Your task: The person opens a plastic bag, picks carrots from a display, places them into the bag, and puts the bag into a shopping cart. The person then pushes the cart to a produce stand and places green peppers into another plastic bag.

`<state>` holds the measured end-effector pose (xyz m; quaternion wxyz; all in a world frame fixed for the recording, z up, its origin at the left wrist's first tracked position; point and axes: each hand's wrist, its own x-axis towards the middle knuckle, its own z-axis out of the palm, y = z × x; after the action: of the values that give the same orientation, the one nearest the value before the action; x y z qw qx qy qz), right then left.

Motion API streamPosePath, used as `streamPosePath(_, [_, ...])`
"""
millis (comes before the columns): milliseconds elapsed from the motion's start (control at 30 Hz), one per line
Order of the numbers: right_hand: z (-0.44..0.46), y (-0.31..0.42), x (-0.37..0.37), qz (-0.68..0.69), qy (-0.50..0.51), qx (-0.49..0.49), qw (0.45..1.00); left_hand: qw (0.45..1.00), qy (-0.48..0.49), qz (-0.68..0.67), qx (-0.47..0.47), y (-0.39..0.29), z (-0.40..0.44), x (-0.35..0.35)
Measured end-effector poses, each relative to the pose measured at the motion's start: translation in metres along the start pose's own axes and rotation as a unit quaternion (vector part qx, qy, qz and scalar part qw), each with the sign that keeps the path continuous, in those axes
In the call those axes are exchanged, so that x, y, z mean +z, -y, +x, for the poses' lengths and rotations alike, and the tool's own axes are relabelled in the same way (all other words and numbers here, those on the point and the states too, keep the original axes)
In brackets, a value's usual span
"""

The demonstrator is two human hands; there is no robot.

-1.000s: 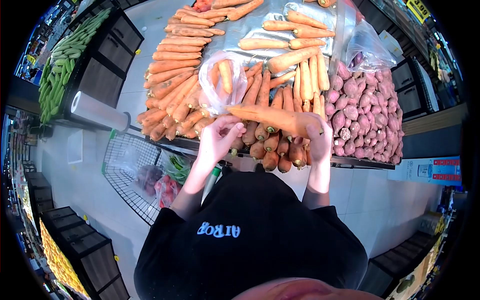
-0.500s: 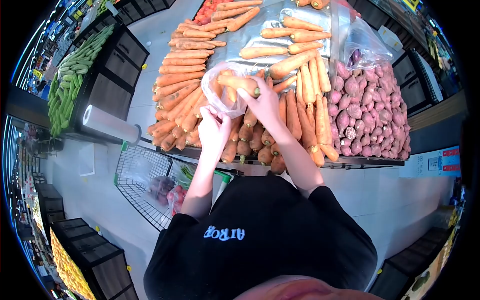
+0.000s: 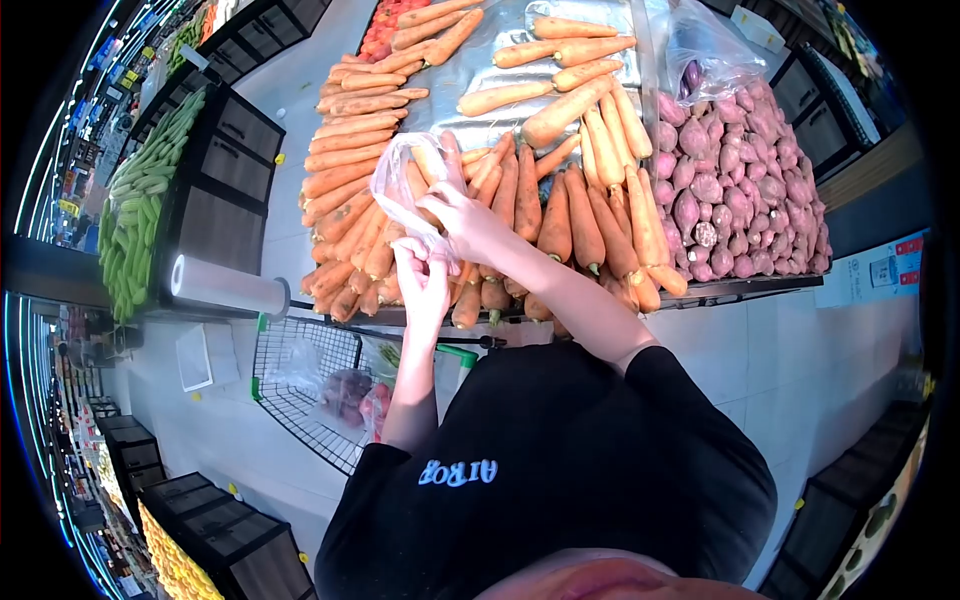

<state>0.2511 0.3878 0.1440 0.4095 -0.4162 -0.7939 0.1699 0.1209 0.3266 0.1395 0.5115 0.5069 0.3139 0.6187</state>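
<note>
A clear plastic bag (image 3: 398, 180) with carrots inside lies over the front of the carrot display. My left hand (image 3: 423, 283) pinches the near edge of this bag between thumb and fingers. Bent over the bag's mouth, my right hand (image 3: 462, 218) has its fingers closed on the plastic; their tips are partly hidden. A pale orange carrot (image 3: 428, 158) shows through the film just beyond the right fingers. Loose carrots (image 3: 527, 195) lie close around both hands, in rows on the left and in a pile on the right.
Purple sweet potatoes (image 3: 735, 200) fill the stand's right side, with a bagged eggplant (image 3: 692, 75) behind. A roll of plastic bags (image 3: 225, 285) juts out at left. Below it stands a wire shopping cart (image 3: 300, 400) holding bagged produce. Green vegetables (image 3: 140, 220) cover another stand.
The carrot in my right hand has gone into the bag, and that hand has moved left onto the plastic. My left hand keeps its pinch. The view has shifted slightly.
</note>
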Motion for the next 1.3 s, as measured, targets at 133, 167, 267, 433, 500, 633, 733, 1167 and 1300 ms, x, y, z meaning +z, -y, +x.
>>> streamPosePath(133, [0.006, -0.002, 0.003, -0.038, 0.041, -0.003, 0.998, 1.0, 0.02, 0.003, -0.003, 0.0, -0.002, -0.001])
streamPosePath(167, [0.009, -0.002, 0.004, -0.086, 0.05, -0.009, 0.995, 1.0, 0.014, 0.022, 0.004, 0.001, -0.002, -0.004])
streamPosePath(267, [0.02, -0.009, 0.013, -0.191, 0.078, -0.037, 0.978, 1.0, 0.005, 0.007, -0.018, -0.003, -0.001, -0.009])
streamPosePath(433, [0.035, -0.005, 0.03, -0.244, 0.072, -0.053, 0.966, 0.998, -0.048, -0.005, 0.038, -0.009, 0.014, -0.011])
streamPosePath(500, [0.04, 0.009, 0.028, -0.224, 0.092, -0.013, 0.97, 0.996, -0.09, -0.002, 0.018, -0.01, 0.016, -0.019])
streamPosePath(633, [0.036, 0.0, 0.036, -0.012, 0.113, 0.01, 0.993, 0.989, -0.146, -0.029, 0.003, -0.004, 0.021, -0.038])
streamPosePath(733, [0.007, 0.006, 0.014, 0.052, -0.007, -0.038, 0.998, 0.977, -0.185, -0.098, -0.051, -0.01, 0.022, -0.049])
streamPosePath(1167, [-0.183, -0.021, -0.121, -0.27, -0.04, 0.223, 0.936, 0.96, -0.248, -0.078, -0.102, 0.003, -0.017, -0.05])
streamPosePath(1300, [-0.188, -0.014, -0.117, -0.309, 0.006, 0.231, 0.922, 0.973, -0.21, -0.061, -0.078, 0.015, -0.03, -0.047])
